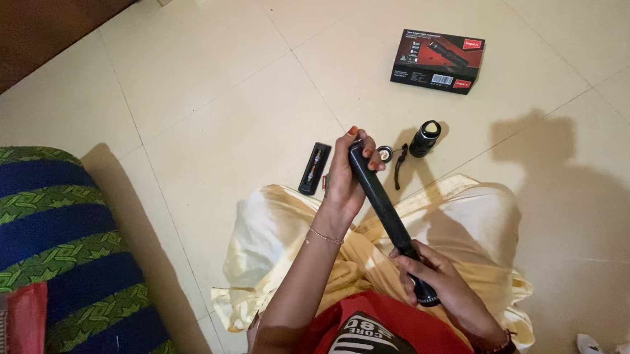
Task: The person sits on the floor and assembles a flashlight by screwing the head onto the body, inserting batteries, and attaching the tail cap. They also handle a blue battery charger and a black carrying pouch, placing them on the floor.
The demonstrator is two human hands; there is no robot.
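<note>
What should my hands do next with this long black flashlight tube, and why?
Probably lower the tube and reach the left hand for the flashlight head on the floor. The left hand grips the tube's top end, the right hand its ribbed bottom end, and the head stands apart beside a small ring.

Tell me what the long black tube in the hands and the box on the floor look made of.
Black tube: probably metal with a matte black finish, going by its rigid, straight, evenly dull surface; hard plastic is possible. Box: printed cardboard, with sharp folded edges and a slightly glossy black-and-red face.
</note>
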